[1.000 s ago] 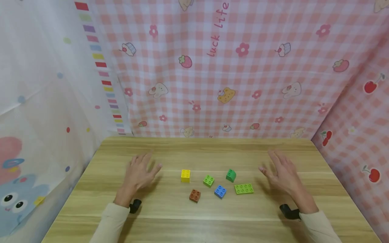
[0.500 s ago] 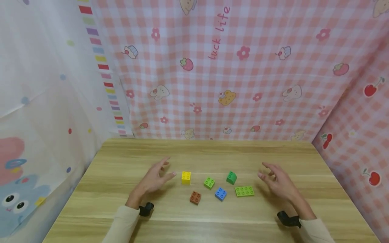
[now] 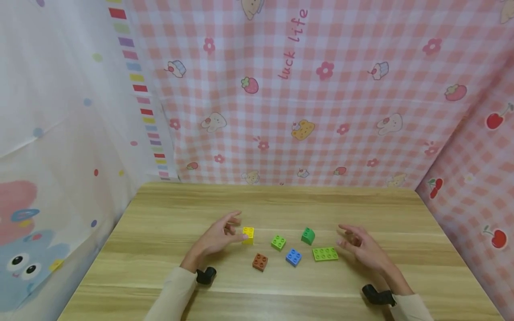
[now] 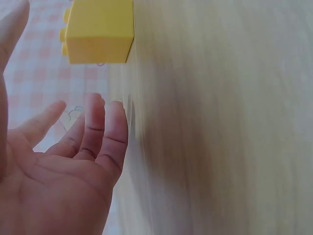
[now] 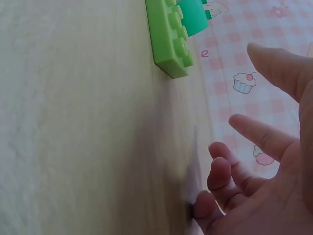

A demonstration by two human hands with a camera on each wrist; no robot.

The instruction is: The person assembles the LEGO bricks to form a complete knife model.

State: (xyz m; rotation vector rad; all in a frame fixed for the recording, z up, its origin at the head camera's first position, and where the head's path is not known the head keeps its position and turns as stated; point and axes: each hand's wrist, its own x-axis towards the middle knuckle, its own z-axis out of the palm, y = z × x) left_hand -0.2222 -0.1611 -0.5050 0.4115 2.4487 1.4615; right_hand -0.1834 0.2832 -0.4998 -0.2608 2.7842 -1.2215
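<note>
My left hand is at the left side of the yellow brick, its thumb overlapping that brick in the head view. In the left wrist view the fingers stay apart from the yellow brick and hold nothing. My right hand hovers just right of the long lime-green brick, fingers loosely bent, palm bare in the right wrist view. Beyond the long brick lies a dark green curved brick. Between the hands are a small lime-green brick, a blue brick and a brown brick.
The bricks lie scattered on a wood-grain table. A pink checked cloth hangs along its back edge, with white cloth at the left. Each wrist wears a black camera mount, such as the left mount.
My left hand has moved right, up to the yellow brick. The right hand has come slightly left and nearer the long lime-green brick, its fingers bending more. The bricks have stayed put.
</note>
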